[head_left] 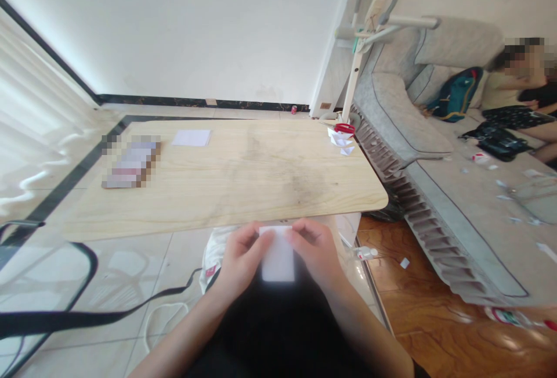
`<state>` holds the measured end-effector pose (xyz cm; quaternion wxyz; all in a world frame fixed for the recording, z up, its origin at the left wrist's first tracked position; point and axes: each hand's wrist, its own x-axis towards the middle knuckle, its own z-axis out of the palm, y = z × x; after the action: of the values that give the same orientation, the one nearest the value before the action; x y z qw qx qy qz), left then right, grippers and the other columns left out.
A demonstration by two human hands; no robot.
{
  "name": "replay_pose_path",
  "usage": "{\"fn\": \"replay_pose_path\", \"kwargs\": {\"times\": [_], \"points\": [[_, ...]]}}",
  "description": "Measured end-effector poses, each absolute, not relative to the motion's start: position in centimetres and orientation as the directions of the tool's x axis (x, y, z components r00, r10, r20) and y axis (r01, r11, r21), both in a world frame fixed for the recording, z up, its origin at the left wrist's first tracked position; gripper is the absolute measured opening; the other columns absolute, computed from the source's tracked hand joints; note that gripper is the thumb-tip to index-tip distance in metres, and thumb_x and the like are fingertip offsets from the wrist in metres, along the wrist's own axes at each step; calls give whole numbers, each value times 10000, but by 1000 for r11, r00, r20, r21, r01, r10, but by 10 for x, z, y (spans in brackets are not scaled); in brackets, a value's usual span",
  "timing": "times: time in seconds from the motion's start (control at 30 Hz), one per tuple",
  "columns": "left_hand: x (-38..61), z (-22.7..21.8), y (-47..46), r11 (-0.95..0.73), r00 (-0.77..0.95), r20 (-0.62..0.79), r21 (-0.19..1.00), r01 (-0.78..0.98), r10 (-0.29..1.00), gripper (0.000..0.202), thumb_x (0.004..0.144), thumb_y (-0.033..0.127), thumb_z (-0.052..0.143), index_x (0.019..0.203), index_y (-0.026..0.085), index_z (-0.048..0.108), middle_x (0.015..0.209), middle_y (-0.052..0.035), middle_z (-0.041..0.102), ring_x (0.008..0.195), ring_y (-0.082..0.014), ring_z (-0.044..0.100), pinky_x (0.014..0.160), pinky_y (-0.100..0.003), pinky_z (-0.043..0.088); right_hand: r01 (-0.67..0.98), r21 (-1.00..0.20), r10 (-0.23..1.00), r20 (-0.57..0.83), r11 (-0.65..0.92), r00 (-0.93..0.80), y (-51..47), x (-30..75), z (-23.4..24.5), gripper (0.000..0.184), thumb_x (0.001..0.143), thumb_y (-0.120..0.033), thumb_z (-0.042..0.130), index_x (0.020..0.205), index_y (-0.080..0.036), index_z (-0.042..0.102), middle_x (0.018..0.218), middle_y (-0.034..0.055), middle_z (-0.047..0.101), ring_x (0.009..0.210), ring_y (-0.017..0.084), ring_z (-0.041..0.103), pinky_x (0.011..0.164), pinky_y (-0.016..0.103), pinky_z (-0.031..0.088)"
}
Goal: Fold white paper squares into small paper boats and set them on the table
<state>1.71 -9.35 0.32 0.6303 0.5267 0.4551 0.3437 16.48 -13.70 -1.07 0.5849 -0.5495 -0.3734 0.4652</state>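
Observation:
A small white sheet of paper [278, 259] is held up in front of my dark clothing, just short of the table's near edge. My left hand [244, 253] pinches its upper left corner between thumb and fingers. On the other side, my right hand [314, 245] pinches the upper right corner the same way. Whether the sheet is folded along its top, I cannot tell. Near the table's far right corner lie several folded white paper pieces [340, 141], with red-handled scissors [344, 128] on top of them.
On the wooden table [278, 175] are a stack of white paper [191, 137] and a blurred-out flat object [133, 162] at left. Exercise equipment [354, 76] stands behind the right corner. A sofa [456, 204] with a seated person is at right. A plastic bottle [365, 252] stands below the table.

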Motion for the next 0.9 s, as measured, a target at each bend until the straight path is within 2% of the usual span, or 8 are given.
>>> {"fn": "replay_pose_path", "kwargs": {"times": [0.37,0.67,0.9], "points": [[17,8,-96,204,329,-205,978,39,922,261,777,400,655,735,145,694,618,-13,635,538,-130,533,458,-205,396,-173,-985,955,-78,-28,286,-140,160,-3,172,759,-336,725,680,-193,671,620,-10,648,553,129,556,543,250,446],[17,6,-96,178,311,-186,983,53,932,262,791,402,644,711,154,676,605,-3,625,529,-128,527,454,-203,395,-103,-994,947,-56,-25,315,-138,162,-10,254,773,-377,716,633,-187,622,567,-24,584,521,114,502,500,232,410],[18,4,-95,135,292,-151,988,74,945,244,806,376,628,708,155,660,614,1,619,545,-126,526,473,-204,402,-119,-992,948,-67,-31,313,-134,161,-12,243,774,-360,708,632,-186,615,550,-30,568,514,111,496,485,223,409]]}}
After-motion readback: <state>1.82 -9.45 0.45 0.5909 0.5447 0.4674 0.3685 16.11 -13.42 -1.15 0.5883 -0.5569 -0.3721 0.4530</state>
